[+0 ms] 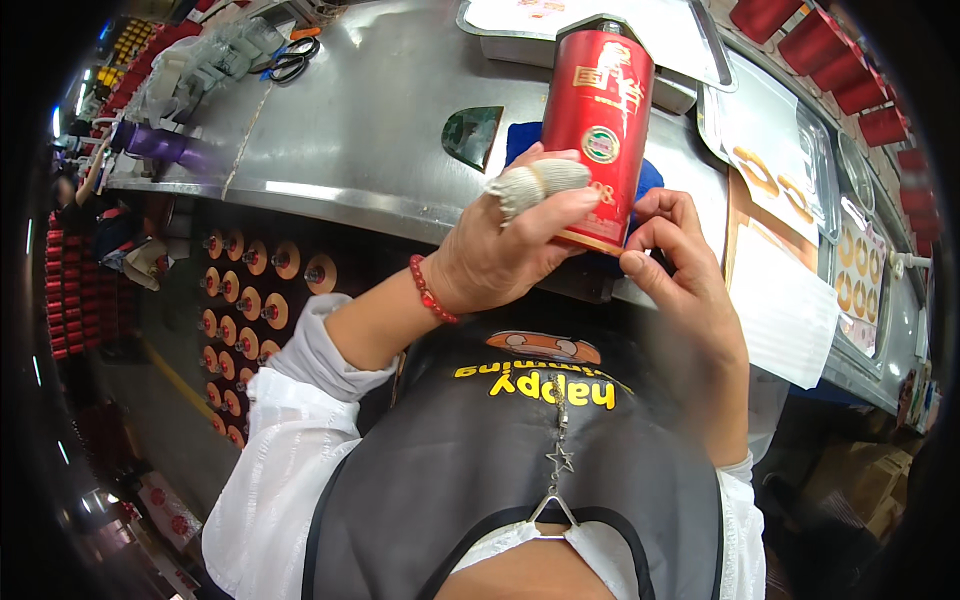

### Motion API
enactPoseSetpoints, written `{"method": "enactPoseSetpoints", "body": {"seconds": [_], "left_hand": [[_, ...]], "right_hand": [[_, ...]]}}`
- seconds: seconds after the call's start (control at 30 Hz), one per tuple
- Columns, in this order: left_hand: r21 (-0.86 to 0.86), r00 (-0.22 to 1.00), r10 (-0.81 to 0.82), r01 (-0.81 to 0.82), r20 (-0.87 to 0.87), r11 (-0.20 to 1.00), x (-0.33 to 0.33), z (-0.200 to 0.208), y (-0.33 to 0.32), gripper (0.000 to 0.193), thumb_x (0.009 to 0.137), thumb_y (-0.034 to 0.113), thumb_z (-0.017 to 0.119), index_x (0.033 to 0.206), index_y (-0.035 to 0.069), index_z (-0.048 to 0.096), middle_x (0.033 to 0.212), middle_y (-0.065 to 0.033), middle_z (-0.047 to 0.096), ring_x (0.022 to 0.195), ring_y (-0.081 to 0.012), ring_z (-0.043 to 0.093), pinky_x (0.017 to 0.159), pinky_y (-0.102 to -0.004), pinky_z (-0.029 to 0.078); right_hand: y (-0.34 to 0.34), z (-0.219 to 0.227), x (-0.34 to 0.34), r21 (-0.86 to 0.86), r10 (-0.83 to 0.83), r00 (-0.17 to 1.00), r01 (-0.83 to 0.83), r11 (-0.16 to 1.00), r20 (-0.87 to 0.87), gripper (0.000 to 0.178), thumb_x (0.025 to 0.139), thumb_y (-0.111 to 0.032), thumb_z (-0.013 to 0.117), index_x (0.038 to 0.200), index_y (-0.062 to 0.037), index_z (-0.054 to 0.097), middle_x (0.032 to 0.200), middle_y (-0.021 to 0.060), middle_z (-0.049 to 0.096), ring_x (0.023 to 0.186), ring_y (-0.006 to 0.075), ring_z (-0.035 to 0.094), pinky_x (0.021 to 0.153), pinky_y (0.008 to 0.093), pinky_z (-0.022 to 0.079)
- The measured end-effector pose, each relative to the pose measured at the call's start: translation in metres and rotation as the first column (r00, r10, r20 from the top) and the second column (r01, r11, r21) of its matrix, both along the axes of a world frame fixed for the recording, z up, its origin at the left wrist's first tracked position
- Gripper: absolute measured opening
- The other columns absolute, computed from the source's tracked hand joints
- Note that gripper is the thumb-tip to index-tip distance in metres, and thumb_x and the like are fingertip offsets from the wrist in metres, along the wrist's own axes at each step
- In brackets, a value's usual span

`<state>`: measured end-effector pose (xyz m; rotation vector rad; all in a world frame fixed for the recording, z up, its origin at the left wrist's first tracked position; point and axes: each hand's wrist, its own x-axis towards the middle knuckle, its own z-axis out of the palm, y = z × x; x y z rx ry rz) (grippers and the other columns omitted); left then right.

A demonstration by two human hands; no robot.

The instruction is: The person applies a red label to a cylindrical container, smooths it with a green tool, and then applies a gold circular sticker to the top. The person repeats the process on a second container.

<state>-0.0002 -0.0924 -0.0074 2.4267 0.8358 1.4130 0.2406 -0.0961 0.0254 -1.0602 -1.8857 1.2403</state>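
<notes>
Presently, frame of reference: clock face laid over the view, 12 at the far side.
Red stacks [72, 295]: 9 o'clock, at the far left beyond the tabletop [370, 110], which is bare metal here.
Purple object [150, 142]: 10 o'clock, near the tabletop's left end; type unclear.
Gold discs [286, 260]: 9 o'clock, in rows below tabletop level, each with a small clear top.
Scissors [280, 72]: 11 o'clock, dark-handled, lying on the tabletop near an orange item [304, 33].
Dark green piece [470, 138]: 12 o'clock, flat, one edge curved, left of the bottle.
Left hand [500, 240]: just above centre; red bead bracelet [424, 290] at the wrist, off-white knitted cover [540, 186] over some fingers. Fingers grasping the bottle's lower part, thumb across its front.
Blue cloth [521, 141]: 12 o'clock, behind the bottle, showing on both sides.
Red bottle [598, 120]: 1 o'clock, neck away from the body, base toward it. Contact with the cloth: cannot tell.
Right hand [690, 262]: between 2 and 3 o'clock, thumb and index at the bottle's lower right corner. Fingers bent; whether they grip, cannot tell.
Ringed sheet [803, 228]: 2 o'clock, bearing gold rings.
White sheets [785, 320]: 3 o'clock, right of the right hand.
</notes>
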Motion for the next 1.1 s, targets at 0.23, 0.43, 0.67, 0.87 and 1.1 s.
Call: {"method": "enactPoseSetpoints", "body": {"seconds": [0.23,0.43,0.67,0.87,1.1], "left_hand": [[0.29,0.986,0.033,0.016,-0.164,0.957,-0.018,-0.001,-0.01,0.035,0.073,0.006,0.076,0.103,0.019,0.067,0.118,-0.0038,0.06,0.109,-0.0231,0.05,0.089,-0.0374,0.047],[0.3,0.98,0.001,0.06,-0.2,0.952,-0.018,0.008,-0.011,0.028,0.069,0.009,0.076,0.095,0.018,0.068,0.115,-0.0025,0.06,0.11,-0.0225,0.05,0.09,-0.036,0.047],[0.318,0.959,-0.013,0.106,-0.282,0.942,-0.008,0.016,-0.007,0.023,0.068,0.009,0.076,0.086,0.022,0.07,0.112,-0.0013,0.062,0.108,-0.018,0.054,0.09,-0.0368,0.045],[0.126,0.977,0.119,-0.098,-0.178,0.987,0.001,0.009,0.002,0.059,0.077,0.015,0.08,0.131,0.016,0.055,0.132,-0.0095,0.056,0.13,-0.0306,0.049,0.114,-0.0528,0.033],[-0.079,0.986,0.162,-0.159,0.028,0.984,-0.011,-0.02,-0.015,0.062,0.09,0.018,0.074,0.14,0.002,0.042,0.133,-0.0226,0.059,0.135,-0.0414,0.047,0.118,-0.0554,0.023]], "right_hand": [[0.003,0.006,0.021,-0.075,0.022,1.0,-0.023,0.997,-0.008,0.024,0.091,-0.02,0.071,0.082,-0.0029,0.057,0.12,0.0089,0.044,0.114,0.0185,0.043,0.099,0.0302,0.035],[0.002,0.005,0.027,-0.058,0.012,0.999,-0.014,0.998,-0.033,0.024,0.092,-0.02,0.069,0.081,-0.0029,0.056,0.117,0.0087,0.045,0.112,0.018,0.044,0.096,0.0281,0.035],[0.004,-0.006,0.027,-0.066,0.007,1.0,-0.009,0.998,-0.024,0.023,0.094,-0.02,0.068,0.084,-0.0024,0.058,0.114,0.0102,0.046,0.113,0.0225,0.045,0.1,0.0325,0.036],[0.002,-0.004,0.027,-0.122,0.012,1.0,-0.015,0.992,-0.023,0.025,0.095,-0.022,0.067,0.084,-0.0026,0.057,0.115,0.0097,0.046,0.113,0.022,0.044,0.098,0.0317,0.037],[0.003,-0.004,0.025,-0.109,0.024,0.999,-0.028,0.994,-0.041,0.028,0.098,-0.025,0.062,0.082,-0.0035,0.054,0.116,0.0086,0.045,0.111,0.0185,0.042,0.095,0.0282,0.036]]}}
